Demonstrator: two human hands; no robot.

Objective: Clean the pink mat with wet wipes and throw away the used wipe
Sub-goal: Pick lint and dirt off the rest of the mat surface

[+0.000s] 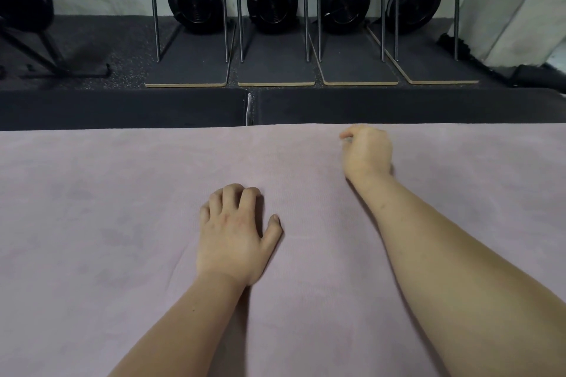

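The pink mat [122,208] fills the lower half of the head view, and its far edge runs straight across the middle. My left hand [235,236] rests on the mat near the centre with bent fingers, tips pressing on the surface and nothing held. My right hand [366,150] reaches to the mat's far edge with its fingers curled down over that edge, gripping it. No wet wipe shows in either hand or on the mat.
Beyond the mat lies dark padded flooring [122,107] with a seam [249,109]. Further back, several black boards [190,64] with upright metal rods and black round units [193,0] stand in a row. A grey wall panel [520,3] leans at the right.
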